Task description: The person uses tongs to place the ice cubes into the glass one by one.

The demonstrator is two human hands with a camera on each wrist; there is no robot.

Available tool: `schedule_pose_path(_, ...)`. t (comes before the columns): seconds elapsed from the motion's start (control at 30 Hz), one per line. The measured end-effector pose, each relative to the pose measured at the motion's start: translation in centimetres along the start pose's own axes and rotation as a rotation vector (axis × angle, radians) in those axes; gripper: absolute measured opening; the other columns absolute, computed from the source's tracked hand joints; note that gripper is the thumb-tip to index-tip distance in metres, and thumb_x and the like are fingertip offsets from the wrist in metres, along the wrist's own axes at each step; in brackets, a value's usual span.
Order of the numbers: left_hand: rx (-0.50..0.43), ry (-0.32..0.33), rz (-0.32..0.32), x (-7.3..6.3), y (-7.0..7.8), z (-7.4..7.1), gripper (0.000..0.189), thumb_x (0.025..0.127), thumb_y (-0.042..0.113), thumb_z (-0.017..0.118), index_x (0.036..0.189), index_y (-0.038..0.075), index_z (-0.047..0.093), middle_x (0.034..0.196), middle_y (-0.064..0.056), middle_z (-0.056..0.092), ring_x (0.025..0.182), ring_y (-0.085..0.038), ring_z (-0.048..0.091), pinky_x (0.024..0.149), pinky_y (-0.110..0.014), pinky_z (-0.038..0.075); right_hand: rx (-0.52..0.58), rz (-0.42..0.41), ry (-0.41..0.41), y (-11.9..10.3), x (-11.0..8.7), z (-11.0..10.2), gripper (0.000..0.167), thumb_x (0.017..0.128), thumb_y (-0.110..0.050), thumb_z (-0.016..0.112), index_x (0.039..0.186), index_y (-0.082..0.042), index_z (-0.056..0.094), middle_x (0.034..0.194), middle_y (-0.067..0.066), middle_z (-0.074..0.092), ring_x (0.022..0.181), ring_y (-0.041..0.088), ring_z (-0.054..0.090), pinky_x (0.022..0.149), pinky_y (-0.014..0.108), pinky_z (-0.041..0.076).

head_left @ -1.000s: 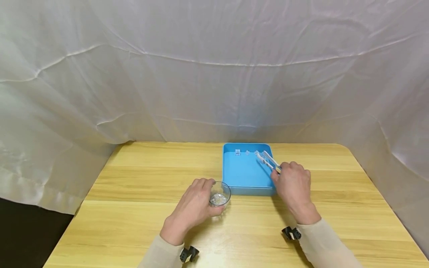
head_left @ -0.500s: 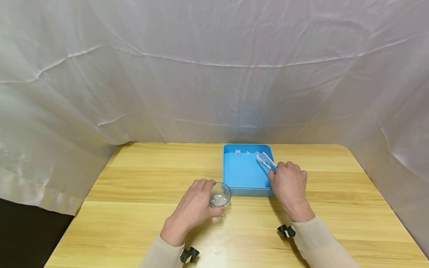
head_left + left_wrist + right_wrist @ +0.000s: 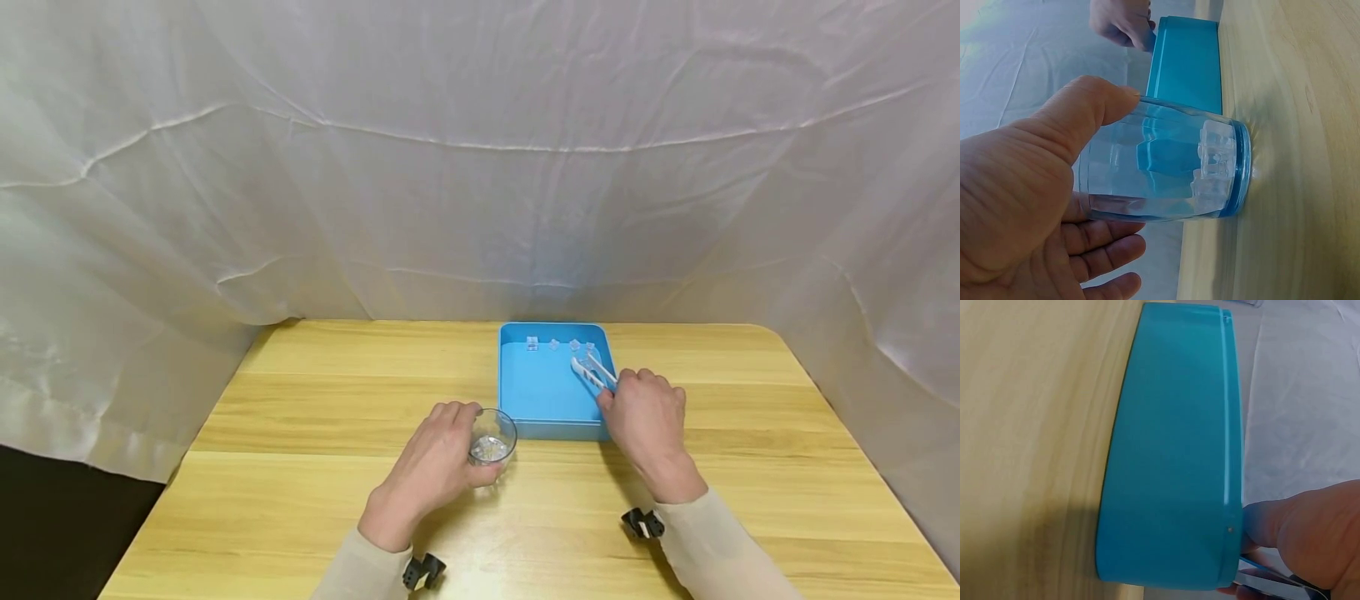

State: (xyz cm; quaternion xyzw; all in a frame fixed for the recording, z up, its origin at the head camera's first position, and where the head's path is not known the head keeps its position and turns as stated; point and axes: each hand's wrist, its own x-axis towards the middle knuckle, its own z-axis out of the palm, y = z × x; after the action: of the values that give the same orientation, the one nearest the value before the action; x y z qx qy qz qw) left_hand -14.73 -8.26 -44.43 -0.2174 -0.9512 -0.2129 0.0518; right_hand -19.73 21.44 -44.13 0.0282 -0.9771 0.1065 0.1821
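Observation:
My left hand point(image 3: 431, 458) grips a clear drinking glass point(image 3: 504, 423) by its upper part, thumb on one side. The glass stands upright on the table, and several clear cubes point(image 3: 1215, 156) lie at its bottom. My right hand point(image 3: 647, 421) holds a pair of tongs point(image 3: 600, 372) with white tips over the blue tray point(image 3: 543, 392). The tong tips are spread apart inside the tray's right half, just short of several clear ice-like cubes point(image 3: 532, 342) lined up along the back. Whether something clear lies between the tips, I cannot tell. In the right wrist view, the tray's wall hides the tips.
A wooden table point(image 3: 315, 425) carries everything. Pale cloth point(image 3: 480, 208) hangs behind and at both sides. The tray's raised near wall point(image 3: 562, 429) stands just right of and behind the glass.
My right hand has shifted slightly left, and the tong tips have drawn back from the row of cubes towards me. My left hand and the glass have stayed put.

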Motion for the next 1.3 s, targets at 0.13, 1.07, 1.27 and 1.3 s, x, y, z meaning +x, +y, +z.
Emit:
schedule_pose_path(0.13, 0.002, -0.001, -0.002, 0.0, 0.0, 0.0, 0.081, 0.082, 0.049, 0.087, 0.139, 0.0, 0.059, 0.128, -0.014, 0.067, 0.119, -0.03, 0.06, 0.105, -0.044, 0.054, 0.0, -0.004, -0.001, 0.0, 0.0, -0.1, 0.032, 0.092, -0.018, 0.07, 0.068, -0.002, 0.056, 0.062, 0.009, 0.049, 0.057, 0.03, 0.048, 0.054, 0.046, 0.04)
schedule_pose_path(1.07, -0.002, 0.011, 0.014, 0.1, 0.3, -0.2, 0.081, 0.082, 0.048, 0.088, 0.139, -0.001, 0.059, 0.127, -0.015, 0.068, 0.118, -0.03, 0.061, 0.104, -0.044, 0.054, 0.205, -0.134, -0.034, -1.0, -1.0, -2.9, 0.019, 0.092, -0.016, 0.075, 0.096, 0.002, 0.074, 0.078, 0.007, 0.061, 0.067, 0.022, 0.049, 0.06, 0.034, 0.043)
schedule_pose_path(1.27, 0.004, 0.014, 0.024, 0.2, 0.4, -0.1, 0.082, 0.081, 0.048, 0.088, 0.139, -0.001, 0.059, 0.126, -0.014, 0.068, 0.118, -0.029, 0.061, 0.104, -0.043, 0.055, 0.304, -0.122, -0.099, -1.4, -1.9, -4.2, 0.011, 0.094, -0.015, 0.073, 0.095, -0.004, 0.075, 0.084, 0.004, 0.065, 0.072, 0.018, 0.05, 0.064, 0.033, 0.045)
schedule_pose_path(1.3, 0.004, 0.014, 0.024, 0.2, 0.4, -0.1, 0.082, 0.081, 0.048, 0.088, 0.139, -0.002, 0.059, 0.126, -0.014, 0.068, 0.118, -0.029, 0.061, 0.104, -0.043, 0.055, 0.314, -0.129, -0.098, -1.4, -2.0, -4.4, 0.011, 0.094, -0.016, 0.073, 0.095, -0.005, 0.075, 0.085, 0.003, 0.065, 0.072, 0.017, 0.05, 0.064, 0.033, 0.045)
